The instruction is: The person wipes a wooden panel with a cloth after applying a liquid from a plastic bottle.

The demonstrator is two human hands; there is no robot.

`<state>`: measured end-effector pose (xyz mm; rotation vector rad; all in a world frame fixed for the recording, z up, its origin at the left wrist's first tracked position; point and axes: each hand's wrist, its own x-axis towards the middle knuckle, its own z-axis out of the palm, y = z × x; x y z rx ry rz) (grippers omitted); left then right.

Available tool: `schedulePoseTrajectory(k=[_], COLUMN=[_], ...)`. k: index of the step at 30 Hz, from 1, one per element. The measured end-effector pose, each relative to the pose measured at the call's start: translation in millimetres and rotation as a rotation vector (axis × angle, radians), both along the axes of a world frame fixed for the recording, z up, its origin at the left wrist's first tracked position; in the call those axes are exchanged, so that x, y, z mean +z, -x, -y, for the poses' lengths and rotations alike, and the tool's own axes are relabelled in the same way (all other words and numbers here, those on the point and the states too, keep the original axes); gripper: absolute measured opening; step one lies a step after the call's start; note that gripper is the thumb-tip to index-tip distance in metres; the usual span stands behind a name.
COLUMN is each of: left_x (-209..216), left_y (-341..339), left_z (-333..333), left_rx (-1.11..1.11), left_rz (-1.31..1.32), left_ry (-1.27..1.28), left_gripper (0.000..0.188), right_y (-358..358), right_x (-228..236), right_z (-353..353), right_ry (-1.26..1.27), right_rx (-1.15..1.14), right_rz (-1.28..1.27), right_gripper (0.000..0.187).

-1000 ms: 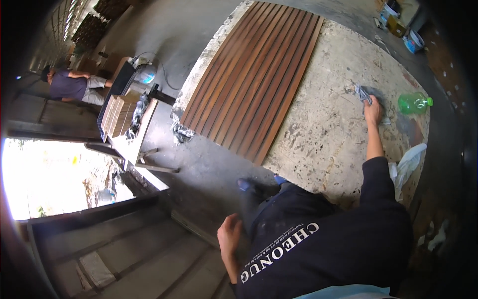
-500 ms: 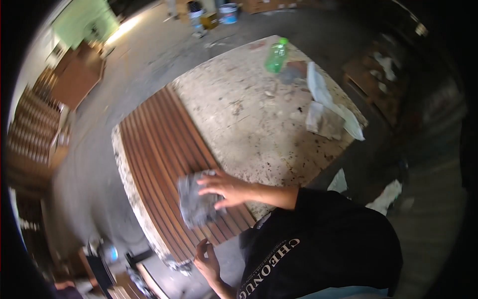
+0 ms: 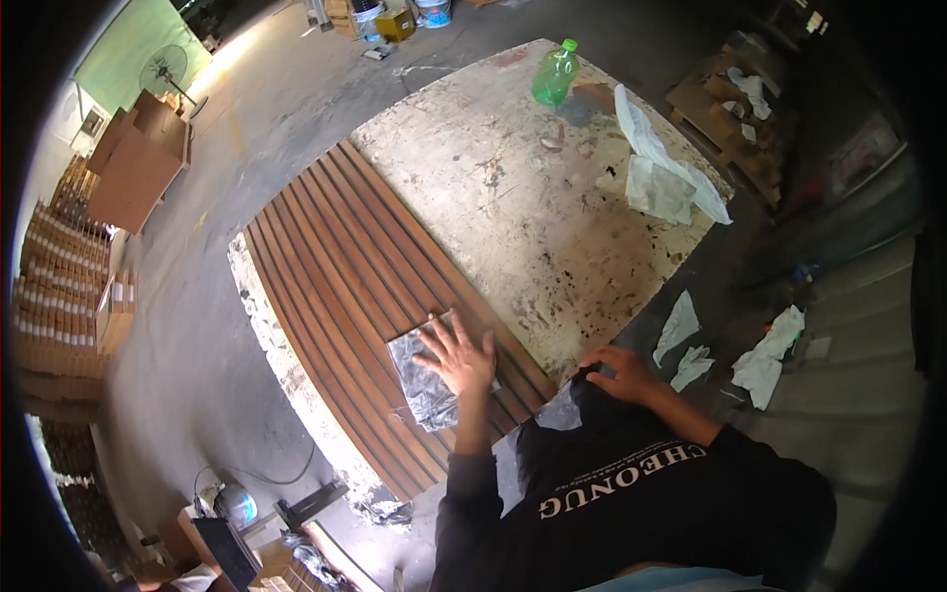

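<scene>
A brown slatted wooden panel (image 3: 335,227) with dark grooves lies along the left side of a stained, pale worktable (image 3: 473,158). On its near part is a grey, dark-smeared cloth (image 3: 424,400), which looks creased. My left hand (image 3: 459,360) rests flat on the cloth with its fingers spread. My right hand (image 3: 626,375) is over the table's near edge, to the right of the panel. Its fingers are loosely bent and apart, close to my black shirt, and I see nothing held in them.
At the table's far end stands a green bottle (image 3: 555,74). Crumpled white sheets (image 3: 661,183) lie along its right edge, with more white scraps (image 3: 769,355) on the floor. Left are stacked slatted pieces (image 3: 64,266), brown boards (image 3: 143,163) and a standing fan (image 3: 168,69).
My right hand has left the cloth and drawn back right to the table's near edge. My left hand has moved from the panel's near end up onto the cloth. The view has shifted.
</scene>
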<state>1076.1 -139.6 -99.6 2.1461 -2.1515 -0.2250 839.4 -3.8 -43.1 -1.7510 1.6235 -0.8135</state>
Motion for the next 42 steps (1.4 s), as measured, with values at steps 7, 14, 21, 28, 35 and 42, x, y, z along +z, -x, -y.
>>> schedulePoseTrajectory(k=[7,14,21,28,35,42], left_x=[-8,-14,52,88,126,87], left_y=[4,8,52,-36,-274,-142], left_z=[2,13,62,102,97,69], left_rx=[-0.004,0.198,0.236,0.477,1.443,0.316], left_rz=[-0.066,0.029,0.199,0.145,-1.293,-0.861], left_ry=[0.110,0.194,-0.126,0.174,0.977,0.693], left_gripper=[0.064,0.051,0.041,0.039,0.026,0.017], right_y=[56,117,26,-46,-36,30], right_x=[8,9,139,154,175,146], right_z=[11,35,41,24,-9,73], right_ry=[-0.043,0.063,0.345,0.336,-0.023,0.214], right_rx=[0.010,0.181,0.911,0.984,1.135,1.019], right_rz=[0.204,0.376,0.282,0.683,0.975,1.210], right_gripper=[0.016,0.014,0.049,0.015,0.015,0.027])
